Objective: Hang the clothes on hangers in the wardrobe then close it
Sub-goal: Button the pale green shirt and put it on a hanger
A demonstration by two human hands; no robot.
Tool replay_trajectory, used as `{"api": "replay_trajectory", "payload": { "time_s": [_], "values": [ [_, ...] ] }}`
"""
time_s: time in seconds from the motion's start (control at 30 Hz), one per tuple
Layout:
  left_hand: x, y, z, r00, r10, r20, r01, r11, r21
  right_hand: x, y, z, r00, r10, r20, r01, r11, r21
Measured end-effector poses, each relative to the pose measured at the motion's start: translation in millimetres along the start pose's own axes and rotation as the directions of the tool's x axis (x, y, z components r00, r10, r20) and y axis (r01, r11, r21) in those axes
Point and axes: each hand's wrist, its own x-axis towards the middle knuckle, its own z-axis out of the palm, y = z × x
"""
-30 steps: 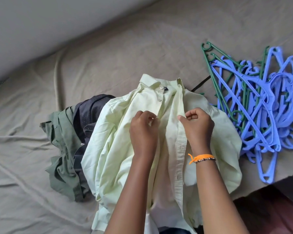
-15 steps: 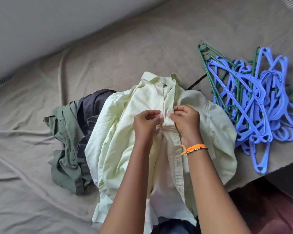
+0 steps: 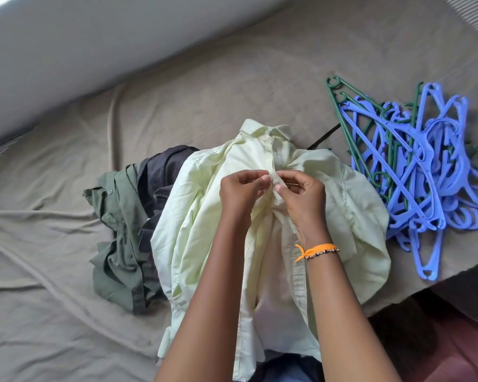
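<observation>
A: Grip? Quick.
B: Left hand [image 3: 242,190] and right hand [image 3: 301,193] both pinch the button strip of the pale yellow shirt [image 3: 351,216], fingertips meeting mid-frame.
A: Where's the shirt?
B: Flat on the bed [image 3: 66,312], centre frame, collar up. Looks light and floppy, so I'd lift it by the shoulders.
A: Room?
B: Green shirt [image 3: 116,230] and a dark garment [image 3: 163,166] touching at left, hanger pile [image 3: 425,172] just beside at right. Bed edge lower right. Open sheet above.
</observation>
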Motion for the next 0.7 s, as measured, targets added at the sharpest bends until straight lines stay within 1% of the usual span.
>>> {"api": "replay_trajectory", "payload": {
  "time_s": [0.2, 0.37, 0.5, 0.6, 0.7],
  "values": [
    [3.8, -1.0, -5.0, 0.998, -0.046, 0.050, 0.045, 0.999, 0.020, -1.7, 2.4, -2.4, 0.998, -0.004, 0.060, 0.004, 1.000, 0.001],
    [7.4, 1.3, -9.0, 0.988, -0.031, 0.149, 0.023, 0.998, 0.056, 3.5, -0.1, -9.2, 0.994, 0.028, 0.109, -0.030, 0.999, 0.017],
    [9.9, 4.3, -9.6, 0.978, -0.043, 0.205, 0.021, 0.994, 0.106, 6.5, -3.0, -7.8, 0.993, -0.001, 0.117, 0.005, 1.000, -0.027],
    [12.1, 2.4, -8.4, 0.979, -0.073, 0.190, 0.047, 0.990, 0.137, 5.5, -0.5, -0.6, 0.996, -0.014, 0.089, 0.022, 0.996, -0.083],
    [11.1, -1.0, -6.0, 0.983, -0.103, 0.155, 0.090, 0.992, 0.093, 1.8, 6.7, 6.2, 0.997, -0.077, 0.014, 0.079, 0.980, -0.185]
  ]
}}
